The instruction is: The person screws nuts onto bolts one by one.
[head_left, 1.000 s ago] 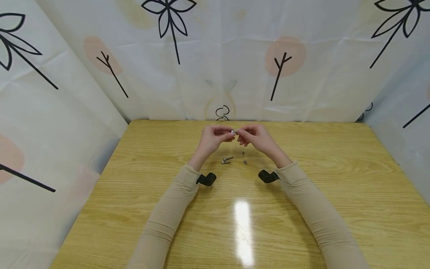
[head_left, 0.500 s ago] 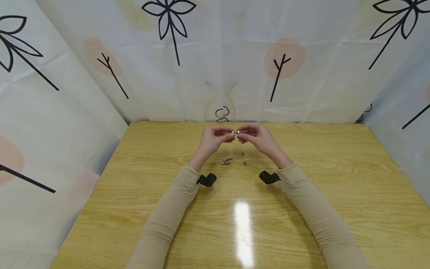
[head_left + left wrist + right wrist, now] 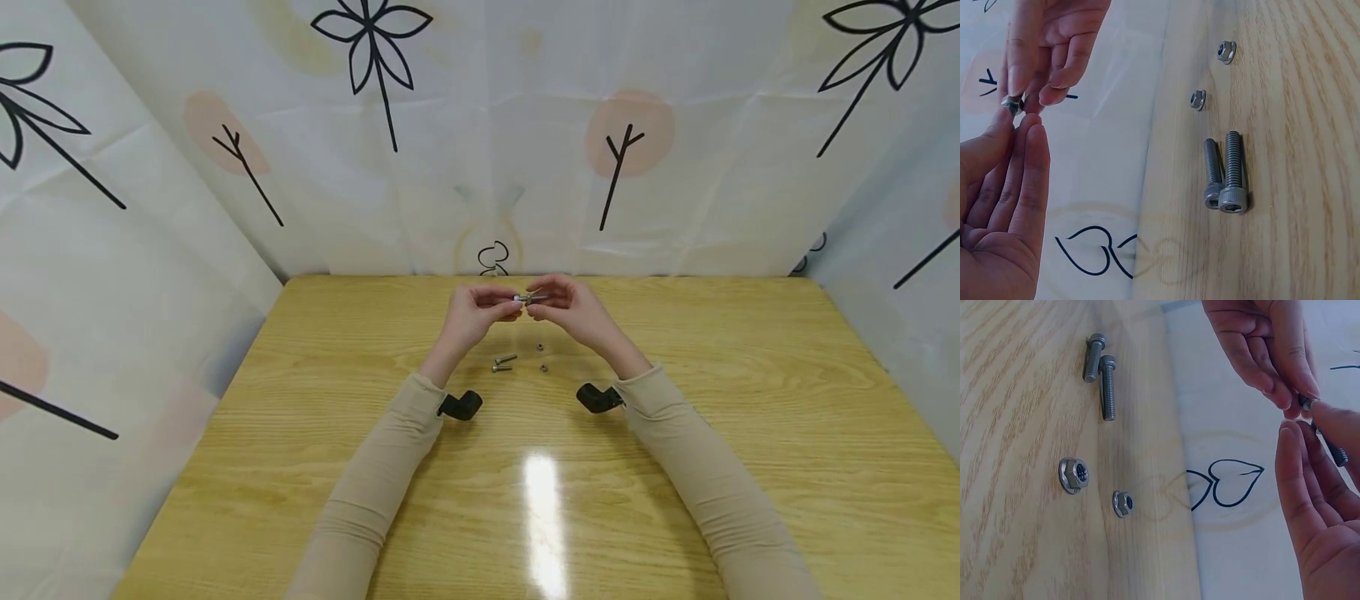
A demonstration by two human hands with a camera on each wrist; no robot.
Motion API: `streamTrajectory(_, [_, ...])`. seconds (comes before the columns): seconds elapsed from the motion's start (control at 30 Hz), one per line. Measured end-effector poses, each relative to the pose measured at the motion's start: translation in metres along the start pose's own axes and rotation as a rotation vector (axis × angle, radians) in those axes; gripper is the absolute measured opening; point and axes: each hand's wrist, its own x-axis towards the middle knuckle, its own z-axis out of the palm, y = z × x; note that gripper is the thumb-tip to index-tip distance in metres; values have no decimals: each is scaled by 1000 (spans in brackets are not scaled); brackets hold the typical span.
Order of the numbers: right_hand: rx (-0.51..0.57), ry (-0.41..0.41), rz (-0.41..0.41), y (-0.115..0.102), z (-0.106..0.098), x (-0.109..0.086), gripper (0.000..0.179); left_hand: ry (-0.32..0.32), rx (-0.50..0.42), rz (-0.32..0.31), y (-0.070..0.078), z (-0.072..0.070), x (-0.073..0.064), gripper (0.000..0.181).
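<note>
your left hand (image 3: pixel 471 317) pinches the bolt (image 3: pixel 539 297), your right hand (image 3: pixel 576 315) curls its fingers round the nut (image 3: pixel 529 299); slackening both together could drop them.

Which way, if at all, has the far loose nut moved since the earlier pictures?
No: in the head view, the far loose nut keeps its place against the table's far edge; only the camera's framing has shifted slightly.
</note>
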Motion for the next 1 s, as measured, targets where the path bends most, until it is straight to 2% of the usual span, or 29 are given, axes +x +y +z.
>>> streamTrajectory(0.17, [-30,9,-14,2,0,-1,25,-14,14,7,-1,1,-1,17])
streamTrajectory(0.33, [-47,5,17,0,0,-2,33,-12,32,5,0,2,-1,17])
streamTrajectory(0.43, [-16,1,30,-1,1,-2,35,-5,23,6,0,2,-1,17])
streamTrajectory(0.63, [19,7,5,-2,3,1,29,-2,4,1,1,-1,0,18])
streamTrajectory(0.87, [-55,-16,17,-3,3,3,28,1,20,-6,1,-3,0,19])
streamTrajectory(1.0, [-39,-17,16,-2,2,3,32,5,10,-12,1,-4,1,18])
